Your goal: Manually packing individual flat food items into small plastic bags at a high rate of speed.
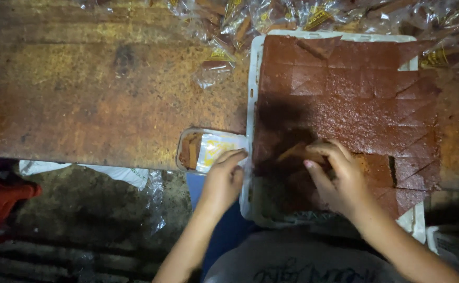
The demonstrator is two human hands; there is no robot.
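Right hand [339, 181] pinches a reddish-brown cut slab piece [297, 152] in the white plastic tray [251, 105]; left hand [224, 181] grips a clear plastic packet [206, 149]. Risk: the soft piece may tear if lifted unevenly.

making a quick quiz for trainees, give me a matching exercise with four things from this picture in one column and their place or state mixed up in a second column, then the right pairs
Column one:
1. left hand
2. right hand
3. white tray
4. pile of filled clear bags

Column two:
A. at the far edge of the table, behind the tray
B. lifting a thin brown piece from the cut slab
C. holds a red-brown slab scored into squares and triangles
D. resting on a small clear packet at the tray's left side

Right pairs: 1-D, 2-B, 3-C, 4-A
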